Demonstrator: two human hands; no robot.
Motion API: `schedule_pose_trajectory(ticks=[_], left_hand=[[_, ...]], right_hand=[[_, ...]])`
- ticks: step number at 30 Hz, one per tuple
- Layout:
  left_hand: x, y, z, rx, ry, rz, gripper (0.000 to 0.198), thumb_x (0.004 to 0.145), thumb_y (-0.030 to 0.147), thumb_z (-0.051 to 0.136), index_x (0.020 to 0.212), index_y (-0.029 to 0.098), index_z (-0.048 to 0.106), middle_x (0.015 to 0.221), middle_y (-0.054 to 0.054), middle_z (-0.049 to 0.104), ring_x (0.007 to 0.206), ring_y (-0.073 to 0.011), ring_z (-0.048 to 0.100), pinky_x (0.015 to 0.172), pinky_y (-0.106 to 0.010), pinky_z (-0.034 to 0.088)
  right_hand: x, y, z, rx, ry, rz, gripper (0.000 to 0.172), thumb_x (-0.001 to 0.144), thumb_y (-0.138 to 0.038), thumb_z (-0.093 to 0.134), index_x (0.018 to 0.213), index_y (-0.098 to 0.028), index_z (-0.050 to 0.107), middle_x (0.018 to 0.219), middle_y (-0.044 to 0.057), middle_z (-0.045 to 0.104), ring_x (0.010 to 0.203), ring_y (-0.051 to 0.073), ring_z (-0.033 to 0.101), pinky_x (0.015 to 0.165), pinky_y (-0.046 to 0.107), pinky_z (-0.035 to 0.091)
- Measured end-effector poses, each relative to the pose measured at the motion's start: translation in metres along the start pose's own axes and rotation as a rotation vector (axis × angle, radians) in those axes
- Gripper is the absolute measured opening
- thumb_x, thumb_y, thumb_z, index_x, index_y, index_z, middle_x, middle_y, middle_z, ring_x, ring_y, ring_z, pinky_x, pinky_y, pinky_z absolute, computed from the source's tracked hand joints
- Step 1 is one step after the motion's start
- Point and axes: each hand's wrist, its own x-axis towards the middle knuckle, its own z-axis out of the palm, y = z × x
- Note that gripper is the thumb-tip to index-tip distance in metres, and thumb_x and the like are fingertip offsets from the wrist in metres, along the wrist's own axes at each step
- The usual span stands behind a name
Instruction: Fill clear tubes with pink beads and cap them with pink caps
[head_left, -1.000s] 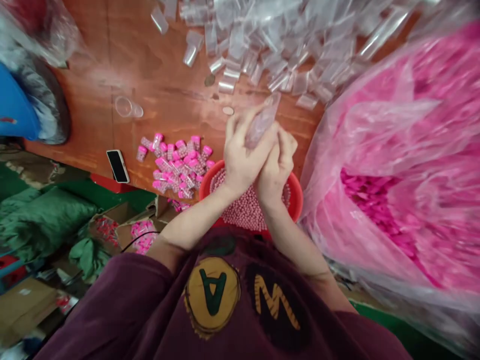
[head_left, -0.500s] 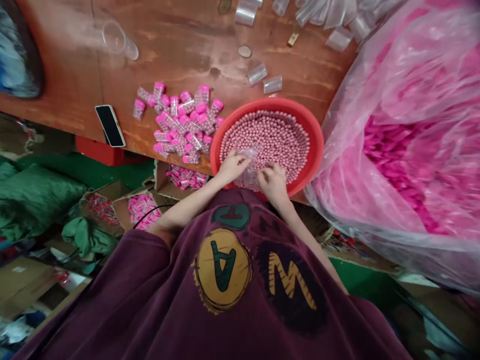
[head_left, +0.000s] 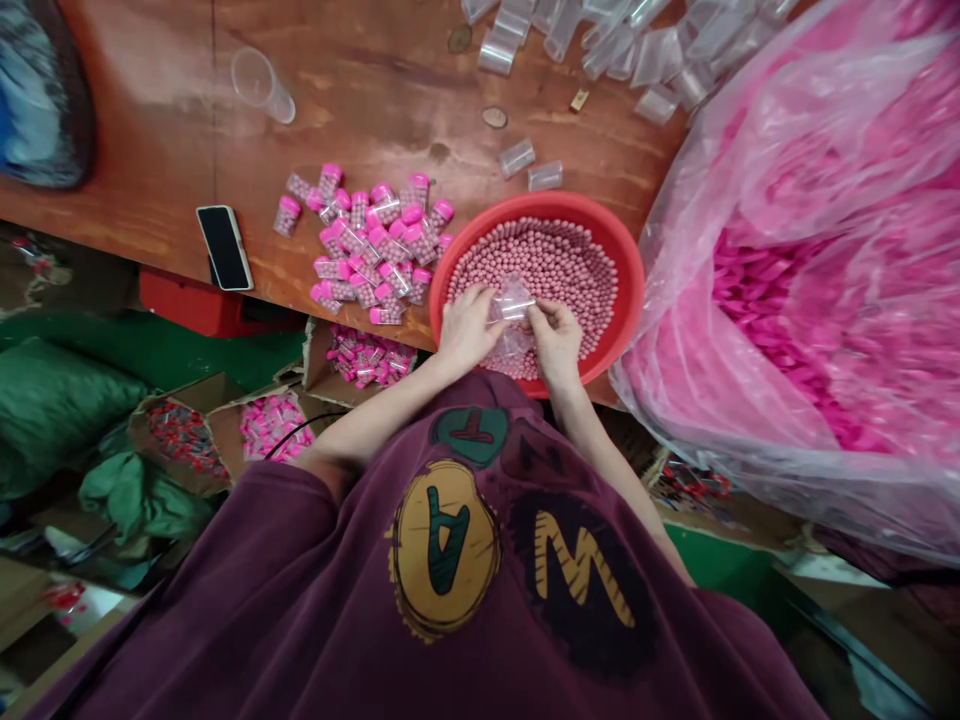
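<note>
Pink beads (head_left: pixel 555 250) fill much of a red basin (head_left: pixel 634 270) at the table's front edge. Over the beads, my left hand (head_left: pixel 466 328) is closed around the left end of a clear plastic tube (head_left: pixel 514 304). My right hand (head_left: pixel 556 342) pinches the tube's right end with thumb and fingertips. More clear plastic shows just below, between the hands; its outline is hard to make out. To the left of the basin lies a pile of small clear bottles (head_left: pixel 375 240) with pink caps and beads inside.
Loose clear tubes (head_left: pixel 652 55) lie at the table's back right, and two more behind the basin. A large plastic bag of pink pieces (head_left: pixel 795 330) stands at right. A phone (head_left: pixel 223 248) and a clear cup (head_left: pixel 262 85) lie left. Below are boxes of pink-capped bottles (head_left: pixel 367 357).
Both hands have risen slightly and come together on the clear tube, now held crosswise between them. My right hand, previously apart from it, grips its end. The view has shifted a little.
</note>
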Motion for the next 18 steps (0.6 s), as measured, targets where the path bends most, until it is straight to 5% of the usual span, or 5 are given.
schedule_pose_trajectory(ticks=[6, 11, 14, 18], left_hand=[[0.003, 0.019, -0.008, 0.189, -0.112, 0.057, 0.037, 0.111, 0.008, 0.062, 0.142, 0.013, 0.082, 0.147, -0.021, 0.080, 0.146, -0.0363, 0.074, 0.132, -0.050, 0.058], [0.025, 0.014, -0.025, 0.156, -0.010, 0.042, 0.054, 0.104, 0.002, 0.069, 0.157, 0.012, 0.073, 0.161, -0.021, 0.075, 0.157, -0.0343, 0.069, 0.144, -0.050, 0.049], [0.045, 0.019, -0.027, 0.214, -0.018, 0.059, 0.051, 0.108, 0.004, 0.065, 0.158, 0.009, 0.072, 0.165, -0.023, 0.072, 0.159, -0.0339, 0.067, 0.143, -0.047, 0.049], [0.074, 0.033, -0.014, 0.442, -0.074, 0.040, 0.054, 0.115, 0.001, 0.036, 0.151, 0.006, 0.076, 0.164, -0.026, 0.071, 0.151, -0.0356, 0.071, 0.128, -0.046, 0.060]], right_hand=[[0.009, -0.012, 0.003, -0.247, -0.095, -0.133, 0.050, 0.106, -0.075, 0.069, 0.102, -0.025, 0.077, 0.095, 0.006, 0.079, 0.090, 0.026, 0.074, 0.096, 0.049, 0.069], [0.036, -0.024, 0.018, -0.792, -0.114, -0.312, 0.049, 0.118, -0.042, 0.052, 0.152, -0.015, 0.075, 0.147, 0.024, 0.073, 0.139, 0.039, 0.067, 0.127, 0.063, 0.055], [0.030, -0.028, 0.027, -1.069, -0.268, -0.279, 0.052, 0.117, -0.032, 0.051, 0.158, -0.012, 0.075, 0.151, 0.028, 0.069, 0.138, 0.044, 0.061, 0.124, 0.064, 0.054], [0.000, -0.033, 0.022, -1.147, -0.427, -0.281, 0.051, 0.122, -0.032, 0.045, 0.154, -0.013, 0.080, 0.148, 0.026, 0.071, 0.133, 0.042, 0.062, 0.121, 0.059, 0.054]])
